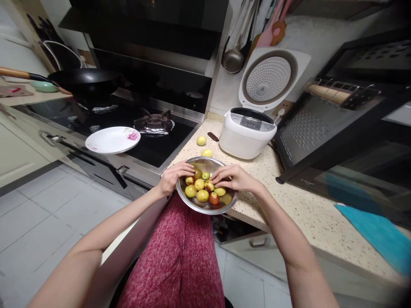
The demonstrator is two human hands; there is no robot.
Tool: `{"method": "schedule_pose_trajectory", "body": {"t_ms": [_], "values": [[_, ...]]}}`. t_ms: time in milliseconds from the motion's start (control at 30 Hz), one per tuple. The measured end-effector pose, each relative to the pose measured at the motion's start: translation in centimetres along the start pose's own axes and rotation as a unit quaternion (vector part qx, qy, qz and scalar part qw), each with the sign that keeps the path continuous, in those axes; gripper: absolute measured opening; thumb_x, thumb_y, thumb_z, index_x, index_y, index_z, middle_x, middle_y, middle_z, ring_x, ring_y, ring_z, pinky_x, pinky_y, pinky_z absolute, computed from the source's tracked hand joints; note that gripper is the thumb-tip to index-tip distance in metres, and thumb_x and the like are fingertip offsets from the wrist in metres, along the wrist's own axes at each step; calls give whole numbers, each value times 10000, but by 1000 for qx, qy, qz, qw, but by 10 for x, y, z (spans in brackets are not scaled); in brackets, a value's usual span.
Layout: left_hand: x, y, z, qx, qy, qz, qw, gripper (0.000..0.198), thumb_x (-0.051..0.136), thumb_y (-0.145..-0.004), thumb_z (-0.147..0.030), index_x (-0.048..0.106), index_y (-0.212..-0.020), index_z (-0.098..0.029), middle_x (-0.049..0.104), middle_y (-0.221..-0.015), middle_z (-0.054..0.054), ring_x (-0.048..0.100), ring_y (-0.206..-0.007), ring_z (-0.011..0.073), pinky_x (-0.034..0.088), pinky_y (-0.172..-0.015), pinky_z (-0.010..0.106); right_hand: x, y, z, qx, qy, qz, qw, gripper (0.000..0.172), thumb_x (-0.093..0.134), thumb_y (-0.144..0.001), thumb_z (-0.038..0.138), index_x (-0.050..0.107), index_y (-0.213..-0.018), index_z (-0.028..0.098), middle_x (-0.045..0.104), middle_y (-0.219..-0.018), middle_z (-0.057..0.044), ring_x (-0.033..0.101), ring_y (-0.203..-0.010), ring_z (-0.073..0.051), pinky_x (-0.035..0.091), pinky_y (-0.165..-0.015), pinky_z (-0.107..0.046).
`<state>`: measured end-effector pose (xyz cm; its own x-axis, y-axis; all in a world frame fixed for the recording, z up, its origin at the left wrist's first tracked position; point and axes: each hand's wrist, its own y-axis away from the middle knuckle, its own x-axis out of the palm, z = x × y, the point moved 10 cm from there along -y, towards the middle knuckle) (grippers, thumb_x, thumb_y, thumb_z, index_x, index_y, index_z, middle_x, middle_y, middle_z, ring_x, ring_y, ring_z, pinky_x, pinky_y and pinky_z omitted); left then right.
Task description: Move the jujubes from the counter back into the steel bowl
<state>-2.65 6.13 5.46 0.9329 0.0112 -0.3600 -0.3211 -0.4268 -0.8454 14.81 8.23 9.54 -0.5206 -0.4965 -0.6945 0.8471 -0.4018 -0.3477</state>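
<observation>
A stainless steel bowl (192, 205) sits at the counter's front edge, above my lap. Inside it lie several fresh jujubes (199, 184), yellow-green, some with red-brown patches. My left hand (173, 176) is closed over the bowl's left rim, its fingertips reaching inside near the fruit. From the right, my right hand (233, 177) reaches over the rim, its fingers bent together on a brown-patched jujube (209, 185). Just behind the bowl are two loose yellow-green jujubes, a nearer jujube (207, 152) and a farther jujube (201, 140).
A white rice cooker (245, 134) stands lid-up behind the bowl, with a dark brown handle (212, 136) beside it. Left, a floral white plate (112, 140) lies on the stove below a burner (154, 122); a wok (85, 81) stands farther back. A blue cloth (374, 233) lies right.
</observation>
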Motion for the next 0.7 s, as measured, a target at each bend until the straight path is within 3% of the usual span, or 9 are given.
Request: {"method": "schedule_pose_trajectory", "body": {"t_ms": [433,533,700], "values": [[-1,-1,0,-2,4,-3,1000,662,205,-1109,-441,792,-1063,-141,800,-1109,149,735,-1145,261,495,-1155,541,12,-2,0,-18,-1,14,1000,126,747,-933,284,840,-1011,248,830,-1012,-73,782,-964,-216,636,-901,-391],[-1,-1,0,0,-4,0,1000,661,202,-1111,-441,789,-1056,-143,801,-1101,144,739,-1137,260,501,-1151,538,3,-3,0,-22,10,-22,999,133,733,-941,280,839,-1012,240,831,-1001,-72,787,-948,-218,644,-875,-382],[0,-1,-3,9,-8,1,1000,651,201,-1116,-408,783,-1060,-121,794,-1104,132,736,-1143,251,479,-1184,480,-27,0,-2,-7,60,-143,988,123,739,-935,271,846,-988,240,831,-979,-89,783,-915,-240,634,-879,-396]]}}
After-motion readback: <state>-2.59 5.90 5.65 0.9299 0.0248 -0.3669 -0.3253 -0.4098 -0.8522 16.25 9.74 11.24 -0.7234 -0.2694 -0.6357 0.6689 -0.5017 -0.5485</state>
